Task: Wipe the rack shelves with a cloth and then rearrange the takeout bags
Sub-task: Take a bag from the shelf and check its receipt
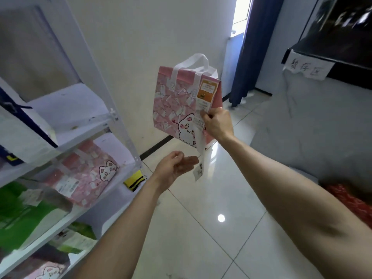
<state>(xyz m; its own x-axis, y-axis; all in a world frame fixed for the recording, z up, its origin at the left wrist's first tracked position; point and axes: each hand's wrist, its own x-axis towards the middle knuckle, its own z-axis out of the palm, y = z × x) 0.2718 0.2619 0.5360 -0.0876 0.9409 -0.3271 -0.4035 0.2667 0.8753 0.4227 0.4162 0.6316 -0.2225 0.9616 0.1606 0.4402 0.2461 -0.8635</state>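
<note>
Right of the rack's corner post (122, 125), the glossy tiled floor (201, 228) lies open across the centre and lower right of the frame, bounded at the back by the white wall (141, 37) and a dark blue curtain (245, 47). The rack fills the left side. On its shelves lie a white bag with dark blue trim (26, 129), a second pink cat bag (86, 172) and a green bag (24, 214), with a yellow and black item (134, 180) at a lower shelf's right end. A dark counter with a handwritten paper label (308, 67) sits at the upper right. The pink cat bag (175, 103) is held in mid-air at centre frame, clear of the rack. It is upright and slightly tilted, long axis near vertical, white handles up and printed face toward the camera. The right hand (217, 123) pinches its right edge, where a long receipt (200, 156) hangs down. The left hand (173, 168) is below it, palm up, fingers relaxed, holding nothing, fingertips just beside the receipt's tail.
</note>
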